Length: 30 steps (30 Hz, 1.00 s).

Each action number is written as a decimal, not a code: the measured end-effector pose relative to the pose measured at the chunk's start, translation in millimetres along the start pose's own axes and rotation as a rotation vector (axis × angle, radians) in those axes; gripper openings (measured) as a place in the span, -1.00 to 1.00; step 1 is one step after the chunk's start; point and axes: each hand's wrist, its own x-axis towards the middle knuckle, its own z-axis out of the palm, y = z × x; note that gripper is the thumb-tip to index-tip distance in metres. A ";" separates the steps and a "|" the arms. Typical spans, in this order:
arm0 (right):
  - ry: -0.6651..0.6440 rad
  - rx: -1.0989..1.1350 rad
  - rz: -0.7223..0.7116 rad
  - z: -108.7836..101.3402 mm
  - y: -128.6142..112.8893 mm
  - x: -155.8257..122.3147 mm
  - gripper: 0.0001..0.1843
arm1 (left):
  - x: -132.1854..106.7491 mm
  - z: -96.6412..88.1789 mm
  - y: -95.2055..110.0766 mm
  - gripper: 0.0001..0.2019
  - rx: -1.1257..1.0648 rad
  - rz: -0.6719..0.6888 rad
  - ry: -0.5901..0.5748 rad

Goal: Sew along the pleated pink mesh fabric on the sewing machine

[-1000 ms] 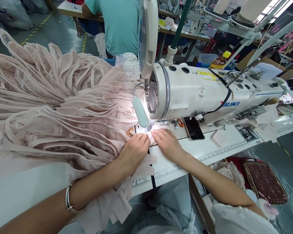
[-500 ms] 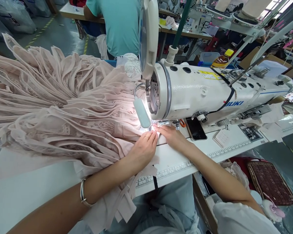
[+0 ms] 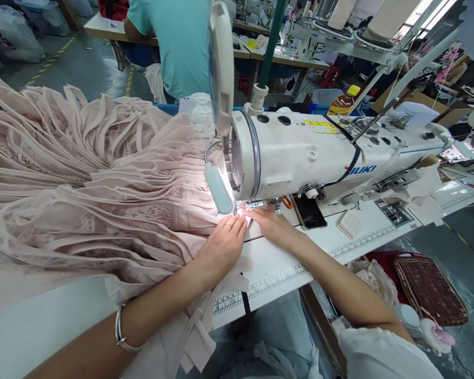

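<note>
Under the lit needle end of a white sewing machine (image 3: 288, 158), my two hands meet at a pale pink fabric. My left hand (image 3: 225, 242) has its fingers pressed together on the cloth, a ring on one finger. From the other side, my right hand (image 3: 274, 227) pinches the cloth edge close to the presser foot; its fingertips are partly hidden. A large gathered heap of pale pink lace-trimmed garments (image 3: 102, 179) spreads leftward from the needle, and loose ends hang over the table edge below my left forearm. A small pale green lamp (image 3: 218, 190) hangs just above my fingers.
A phone (image 3: 310, 211), orange-handled scissors (image 3: 287, 202) and small cards (image 3: 350, 223) lie right of my hands. A printed ruler (image 3: 276, 279) runs along the table's front edge. Behind the machine stand a yellow-capped bottle (image 3: 343, 102) and a person (image 3: 185, 47) in a turquoise shirt.
The whole view has shifted slightly, so the machine and heap appear further left. Both hands stay on the fabric at the needle, with little visible movement.
</note>
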 end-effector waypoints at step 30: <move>-0.046 -0.069 0.075 1.8 4.3 2.4 -0.50 | -0.9 5.8 -3.3 -0.64 0.015 -0.098 -0.035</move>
